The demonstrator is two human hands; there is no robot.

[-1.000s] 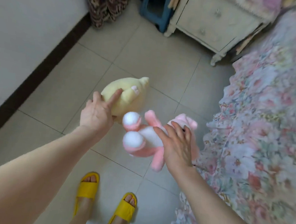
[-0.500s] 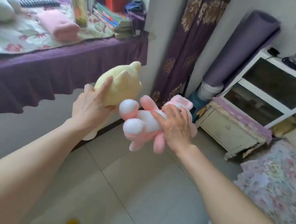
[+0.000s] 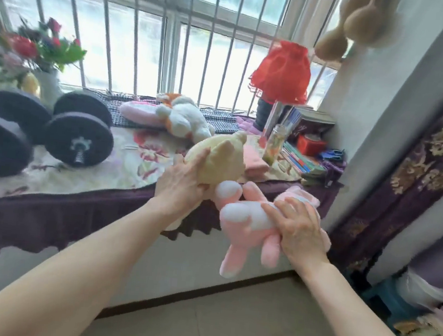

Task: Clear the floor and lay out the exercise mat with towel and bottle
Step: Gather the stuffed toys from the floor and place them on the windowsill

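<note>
My left hand point(image 3: 181, 183) grips a pale yellow plush toy point(image 3: 219, 159) and holds it up at the front edge of the window ledge point(image 3: 82, 197). Just to its right, my right hand point(image 3: 299, 229) grips a pink and white plush rabbit point(image 3: 245, 221) whose legs hang down below the ledge's edge. On the ledge behind the yellow toy lie a folded pink towel point(image 3: 256, 161) and a clear bottle point(image 3: 274, 145) standing upright. A rolled purple mat point(image 3: 435, 259) shows at the right edge.
Two black dumbbells point(image 3: 43, 129) sit on the ledge's left part, near a vase of flowers point(image 3: 40, 53). A white and orange plush point(image 3: 183, 118), a red lampshade point(image 3: 282, 70), books point(image 3: 302, 159) and a red box point(image 3: 310, 144) crowd the back and right. Tiled floor point(image 3: 254, 325) below.
The view has swung up from the floor to the window ledge. Both hands have carried the two plush toys up and toward the ledge, keeping the same grips.
</note>
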